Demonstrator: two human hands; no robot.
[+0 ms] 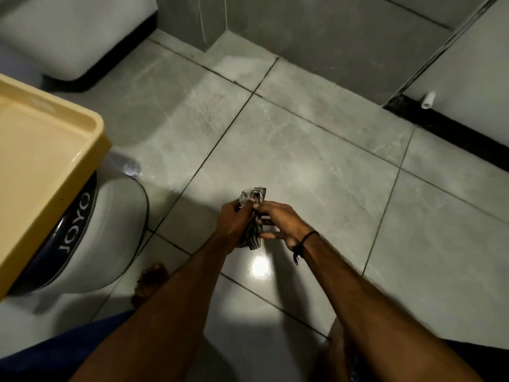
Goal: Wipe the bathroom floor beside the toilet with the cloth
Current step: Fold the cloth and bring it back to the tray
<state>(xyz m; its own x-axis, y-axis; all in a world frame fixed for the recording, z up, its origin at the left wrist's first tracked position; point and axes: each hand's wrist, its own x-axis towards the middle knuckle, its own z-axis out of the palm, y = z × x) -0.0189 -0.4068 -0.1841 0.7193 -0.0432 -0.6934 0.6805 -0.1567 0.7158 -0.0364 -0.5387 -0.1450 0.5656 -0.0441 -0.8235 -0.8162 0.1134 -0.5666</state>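
Person, head view: both forearms bare, no sleeves in view. Black cord bracelet (pixel 308 238) on right wrist w/ loose knotted ends hanging down. Dark blue shorts (pixel 55 351) over left thigh. Left foot (pixel 150 282) bare, toes visible.

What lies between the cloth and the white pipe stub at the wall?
Head view: only bare floor tiles between the cloth and the pipe stub.

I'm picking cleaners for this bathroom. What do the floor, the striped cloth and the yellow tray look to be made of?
Floor: glazed ceramic or porcelain tile, glossy; it mirrors a light spot and has grout lines and marble-like veining.
Cloth: thin woven fabric, matte; it crumples softly between both hands.
Yellow tray: probably moulded plastic, smooth and semi-gloss, with a rounded rim and soft highlights.
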